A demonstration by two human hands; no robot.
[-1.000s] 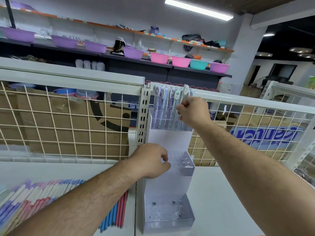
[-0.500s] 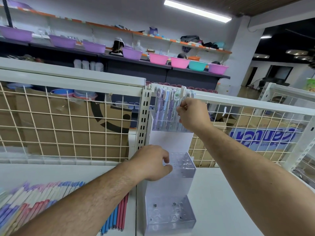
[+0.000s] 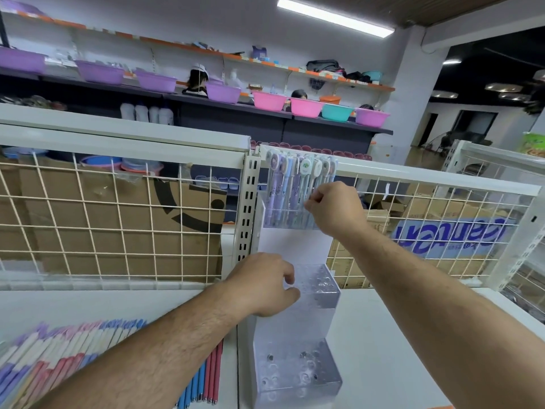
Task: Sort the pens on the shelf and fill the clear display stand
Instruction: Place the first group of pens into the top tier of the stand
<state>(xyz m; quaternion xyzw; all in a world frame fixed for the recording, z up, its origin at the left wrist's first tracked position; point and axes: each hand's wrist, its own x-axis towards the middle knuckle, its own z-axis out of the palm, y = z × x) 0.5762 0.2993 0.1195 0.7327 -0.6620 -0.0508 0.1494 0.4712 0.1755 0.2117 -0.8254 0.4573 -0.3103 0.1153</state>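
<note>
Head view: right hand (image 3: 336,211) pinches pen (image 3: 315,182); left hand (image 3: 262,286) grips stand (image 3: 298,379).

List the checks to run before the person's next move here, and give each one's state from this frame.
1. Clear display stand steadied: ok, the left hand grips its middle tier.
2. Right hand free to fetch: not ok, it pinches a pen in the top tier.
3. That pen seated in its hole: cannot tell, the fingers and other pens hide it.
4. Top-tier pens upright: ok.
5. Bottom tier has free holes: ok, no pens stand in it.
6. Loose pens on hand: ok, rows lie on the shelf at left.
</note>
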